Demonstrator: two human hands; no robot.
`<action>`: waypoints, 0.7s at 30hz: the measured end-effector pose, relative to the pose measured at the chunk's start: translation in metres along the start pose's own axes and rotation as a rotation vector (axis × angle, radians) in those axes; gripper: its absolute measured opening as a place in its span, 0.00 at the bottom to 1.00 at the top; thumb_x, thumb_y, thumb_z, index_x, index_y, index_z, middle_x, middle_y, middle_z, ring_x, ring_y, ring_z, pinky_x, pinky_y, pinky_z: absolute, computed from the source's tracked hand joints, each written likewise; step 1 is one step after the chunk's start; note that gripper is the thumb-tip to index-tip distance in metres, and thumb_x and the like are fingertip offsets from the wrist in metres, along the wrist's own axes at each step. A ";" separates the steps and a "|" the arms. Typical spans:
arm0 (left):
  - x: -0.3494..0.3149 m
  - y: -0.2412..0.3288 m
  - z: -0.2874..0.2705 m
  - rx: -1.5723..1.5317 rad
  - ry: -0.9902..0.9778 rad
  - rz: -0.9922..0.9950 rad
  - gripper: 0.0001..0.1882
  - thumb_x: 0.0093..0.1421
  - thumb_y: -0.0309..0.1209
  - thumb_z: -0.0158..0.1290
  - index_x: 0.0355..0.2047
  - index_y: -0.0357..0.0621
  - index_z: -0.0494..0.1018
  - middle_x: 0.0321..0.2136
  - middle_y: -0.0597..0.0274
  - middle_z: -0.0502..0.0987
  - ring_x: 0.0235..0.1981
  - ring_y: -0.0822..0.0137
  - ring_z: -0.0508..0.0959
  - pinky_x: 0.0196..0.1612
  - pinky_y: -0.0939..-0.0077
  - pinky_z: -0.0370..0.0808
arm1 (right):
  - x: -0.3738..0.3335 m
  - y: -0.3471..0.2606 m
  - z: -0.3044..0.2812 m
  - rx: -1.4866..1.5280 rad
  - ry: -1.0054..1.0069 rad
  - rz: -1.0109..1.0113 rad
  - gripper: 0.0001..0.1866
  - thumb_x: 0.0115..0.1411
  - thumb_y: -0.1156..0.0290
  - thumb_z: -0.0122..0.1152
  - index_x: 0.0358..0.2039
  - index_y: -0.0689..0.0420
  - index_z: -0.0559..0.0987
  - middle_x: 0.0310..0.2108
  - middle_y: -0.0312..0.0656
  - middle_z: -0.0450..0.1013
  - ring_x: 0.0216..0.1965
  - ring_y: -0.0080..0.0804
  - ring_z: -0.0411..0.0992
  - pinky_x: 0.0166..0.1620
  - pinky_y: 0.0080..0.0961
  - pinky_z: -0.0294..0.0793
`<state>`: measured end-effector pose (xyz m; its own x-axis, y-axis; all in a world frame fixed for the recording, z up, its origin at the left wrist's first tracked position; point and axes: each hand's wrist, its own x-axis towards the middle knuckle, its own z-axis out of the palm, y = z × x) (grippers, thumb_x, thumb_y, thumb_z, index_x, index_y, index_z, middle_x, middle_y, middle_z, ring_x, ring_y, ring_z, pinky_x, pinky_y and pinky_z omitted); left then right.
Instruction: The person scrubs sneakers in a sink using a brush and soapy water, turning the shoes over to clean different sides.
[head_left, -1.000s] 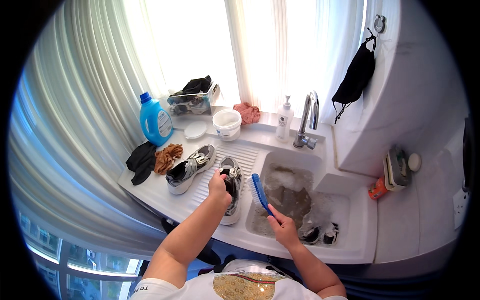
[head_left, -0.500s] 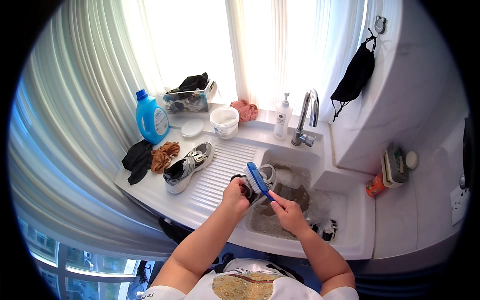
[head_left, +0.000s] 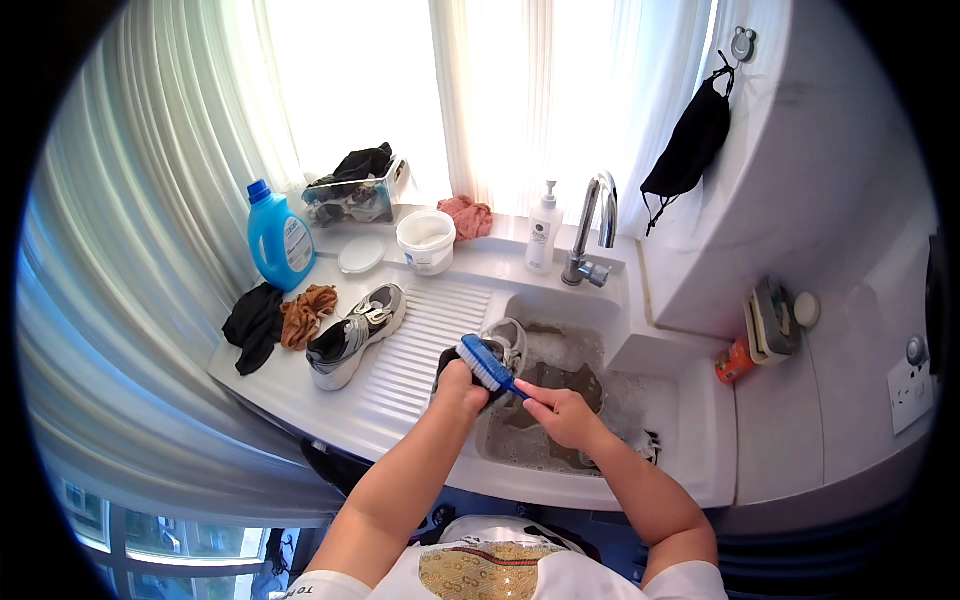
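My left hand [head_left: 462, 388] grips a grey and white sneaker [head_left: 506, 343] by its dark heel end, above the left edge of the sink basin [head_left: 490, 455]. My right hand [head_left: 562, 415] is closed round the handle of a blue scrubbing brush [head_left: 486, 360]. The white bristles lie against the shoe, close to my left fingers, which are partly hidden behind shoe and brush. Cloudy, foamy water [head_left: 560, 390] fills the basin below. A second sneaker [head_left: 357, 335] rests on the ribbed drainboard [head_left: 440, 310] to the left.
A blue detergent bottle [head_left: 278, 237], black cloth [head_left: 255, 325] and brown cloth [head_left: 308, 316] sit at the left. Along the back are a white tub [head_left: 427, 243], a pump bottle [head_left: 542, 230] and the faucet [head_left: 590, 235]. An orange container [head_left: 734, 361] stands at the right.
The brush and shoe have moved slightly left and nearer to me, and the brush has shifted toward the heel end of the shoe. The whole view has shifted slightly.
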<state>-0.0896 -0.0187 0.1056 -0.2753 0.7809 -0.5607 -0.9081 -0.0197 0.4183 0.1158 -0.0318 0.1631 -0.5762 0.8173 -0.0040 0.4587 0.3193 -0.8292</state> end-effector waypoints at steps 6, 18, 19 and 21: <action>-0.012 -0.007 0.016 -0.160 0.063 -0.016 0.19 0.71 0.38 0.33 0.50 0.38 0.68 0.51 0.52 0.71 0.52 0.52 0.72 0.58 0.48 0.66 | 0.018 -0.007 -0.011 -0.384 -0.062 0.032 0.21 0.63 0.59 0.49 0.57 0.38 0.71 0.31 0.51 0.77 0.36 0.55 0.75 0.40 0.48 0.73; 0.008 -0.041 0.001 -0.087 -0.063 0.167 0.20 0.69 0.42 0.41 0.51 0.39 0.68 0.45 0.56 0.74 0.46 0.58 0.75 0.51 0.60 0.72 | 0.018 0.012 0.027 -0.223 0.097 -0.074 0.22 0.64 0.67 0.48 0.59 0.54 0.68 0.33 0.58 0.75 0.33 0.57 0.74 0.37 0.43 0.73; -0.005 -0.032 0.009 -0.117 -0.065 0.136 0.22 0.68 0.46 0.43 0.50 0.40 0.68 0.44 0.55 0.75 0.44 0.57 0.76 0.50 0.60 0.73 | 0.002 0.008 0.031 -0.182 0.030 -0.056 0.23 0.64 0.67 0.48 0.60 0.54 0.67 0.32 0.57 0.75 0.31 0.55 0.75 0.36 0.40 0.73; -0.008 -0.011 -0.002 -0.149 -0.156 0.057 0.28 0.65 0.53 0.44 0.50 0.41 0.68 0.45 0.54 0.75 0.45 0.55 0.75 0.51 0.57 0.72 | -0.024 -0.033 0.022 -0.063 -0.158 0.069 0.24 0.65 0.65 0.48 0.61 0.53 0.66 0.29 0.56 0.75 0.24 0.46 0.75 0.30 0.34 0.73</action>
<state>-0.0780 -0.0257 0.1042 -0.2860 0.8628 -0.4168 -0.9321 -0.1496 0.3300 0.0997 -0.0729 0.1778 -0.6385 0.7545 -0.1519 0.5399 0.2984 -0.7871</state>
